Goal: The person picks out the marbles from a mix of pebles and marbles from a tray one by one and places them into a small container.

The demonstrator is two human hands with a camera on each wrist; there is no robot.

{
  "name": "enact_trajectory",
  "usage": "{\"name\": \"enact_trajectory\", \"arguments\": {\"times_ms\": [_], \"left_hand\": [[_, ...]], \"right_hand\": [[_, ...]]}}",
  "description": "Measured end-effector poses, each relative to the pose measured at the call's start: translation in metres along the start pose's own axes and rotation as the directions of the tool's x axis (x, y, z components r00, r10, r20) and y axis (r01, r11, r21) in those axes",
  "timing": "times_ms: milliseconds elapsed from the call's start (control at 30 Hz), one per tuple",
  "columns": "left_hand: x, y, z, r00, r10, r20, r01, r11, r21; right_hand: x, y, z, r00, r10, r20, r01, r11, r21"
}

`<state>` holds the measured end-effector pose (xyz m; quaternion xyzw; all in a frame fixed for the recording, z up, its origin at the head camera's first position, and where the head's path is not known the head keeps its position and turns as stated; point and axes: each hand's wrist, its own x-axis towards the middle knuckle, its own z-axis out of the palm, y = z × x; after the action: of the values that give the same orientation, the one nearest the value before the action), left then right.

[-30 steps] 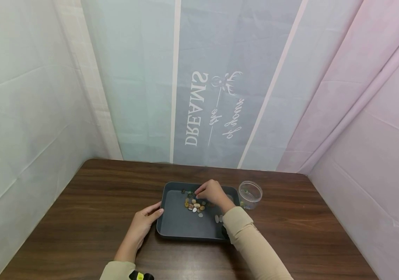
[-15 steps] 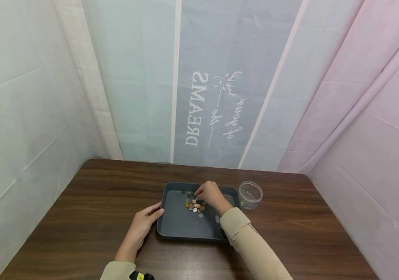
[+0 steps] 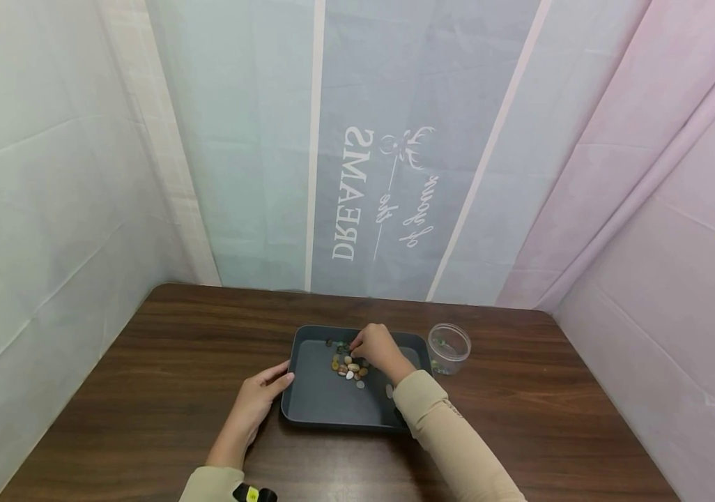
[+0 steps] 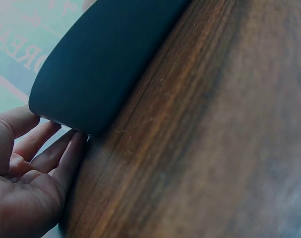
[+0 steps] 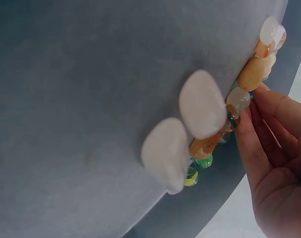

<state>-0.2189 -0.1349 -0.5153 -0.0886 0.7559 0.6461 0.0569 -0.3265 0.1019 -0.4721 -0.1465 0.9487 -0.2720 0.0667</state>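
Note:
A dark grey tray lies on the table, with pebbles and glass marbles heaped toward its far middle. My left hand holds the tray's left side, thumb at the rim and fingers against the outer wall. Over the heap, my right hand has its fingertips together. The right wrist view has a small glass marble with a bit of blue between those fingertips, mostly hidden. Beside them sit a clear marble and a tan pebble. Two pale flat stones lie nearer that camera.
A round clear plastic tub holding some greenish marbles stands just right of the tray. Brown wood-grain table surrounds the tray. A printed cloth backdrop hangs behind, with pale cloth on both sides.
My right hand shifts very slightly left over the heap, its fingertips staying among the marbles. The left hand and tray stay where they are.

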Motion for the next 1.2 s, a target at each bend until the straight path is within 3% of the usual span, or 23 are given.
{"name": "enact_trajectory", "arguments": {"times_ms": [233, 533, 867, 1067, 1200], "left_hand": [[-0.001, 0.003, -0.001, 1.0, -0.007, 0.004, 0.006, 1.0, 0.005], [0.0, 0.004, -0.001, 1.0, -0.015, 0.006, 0.015, 1.0, -0.005], [0.002, 0.004, -0.002, 1.0, -0.022, 0.001, 0.022, 1.0, 0.001], [0.0, 0.006, -0.002, 1.0, -0.016, 0.005, 0.016, 1.0, -0.001], [0.0, 0.006, -0.002, 1.0, -0.02, -0.002, 0.02, 1.0, -0.011]], "right_hand": [[-0.001, 0.001, -0.005, 0.999, -0.026, -0.034, 0.027, 0.999, 0.024], [-0.014, 0.004, -0.032, 0.992, 0.028, -0.12, -0.011, 0.99, 0.14], [-0.033, 0.013, -0.078, 0.948, 0.158, -0.275, -0.073, 0.953, 0.293], [-0.05, 0.02, -0.098, 0.927, 0.231, -0.296, -0.109, 0.92, 0.375], [-0.057, 0.027, -0.106, 0.921, 0.236, -0.308, -0.113, 0.922, 0.37]]}}
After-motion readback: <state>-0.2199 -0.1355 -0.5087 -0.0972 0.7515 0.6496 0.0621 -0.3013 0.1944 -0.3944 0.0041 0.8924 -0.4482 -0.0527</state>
